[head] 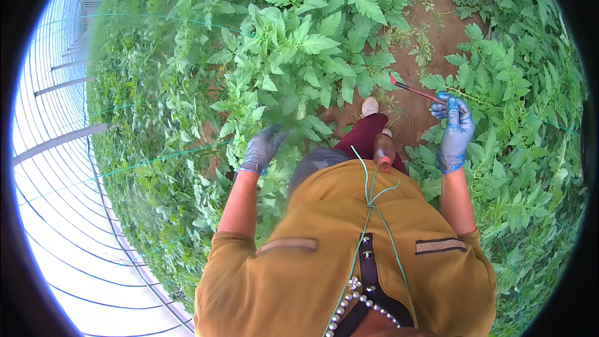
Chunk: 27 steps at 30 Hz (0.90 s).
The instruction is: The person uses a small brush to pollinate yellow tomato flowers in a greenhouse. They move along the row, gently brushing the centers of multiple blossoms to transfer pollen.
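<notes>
My right hand (455, 126), in a thin blue glove, pinches a slim brush (418, 91) with a dark red handle; its reddish tip points up and left over the soil path. My left hand (263, 150), gloved too, is beside the leaves of a tomato plant (299, 47), fingers partly spread, with nothing seen in it; some fingertips are blurred against the foliage. At my waist a small open bottle (384, 152) with a red neck hangs on a green cord (369, 205) looped down from my neck.
Dense tomato rows stand on both sides of a bare soil path (435, 32) with wilted cuttings on it. Green support strings (154, 161) cross the plants at the left. Beyond them curves the greenhouse frame (61, 142). My shoe (369, 106) is on the path.
</notes>
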Tool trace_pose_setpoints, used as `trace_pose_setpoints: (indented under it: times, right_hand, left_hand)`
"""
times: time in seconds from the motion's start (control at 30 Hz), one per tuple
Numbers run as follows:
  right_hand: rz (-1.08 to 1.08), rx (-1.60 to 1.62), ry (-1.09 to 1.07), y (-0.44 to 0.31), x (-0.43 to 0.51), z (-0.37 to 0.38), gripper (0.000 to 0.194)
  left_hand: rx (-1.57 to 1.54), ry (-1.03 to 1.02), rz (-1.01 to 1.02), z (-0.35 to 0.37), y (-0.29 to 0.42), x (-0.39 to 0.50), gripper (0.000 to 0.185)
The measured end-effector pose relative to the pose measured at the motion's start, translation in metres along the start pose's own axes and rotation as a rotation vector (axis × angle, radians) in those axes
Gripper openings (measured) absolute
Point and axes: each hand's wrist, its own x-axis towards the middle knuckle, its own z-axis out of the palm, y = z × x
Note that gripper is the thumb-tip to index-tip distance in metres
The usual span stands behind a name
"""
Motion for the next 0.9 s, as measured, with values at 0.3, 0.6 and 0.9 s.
trace_pose_setpoints:
  times: [0.3,0.6,0.9]
  right_hand:
    - [-0.043,-0.057,-0.011,-0.021,0.075,0.009,0.022]
    - [-0.042,-0.188,-0.069,-0.042,0.193,0.030,0.019]
    - [0.071,-0.279,-0.152,-0.046,0.271,0.084,0.023]
  left_hand:
    - [0.173,0.683,0.541,-0.064,0.176,0.166,0.040]
    - [0.538,-0.120,-0.073,-0.014,0.153,0.247,0.062]
    - [0.473,-0.230,-0.277,0.007,0.096,0.198,0.065]
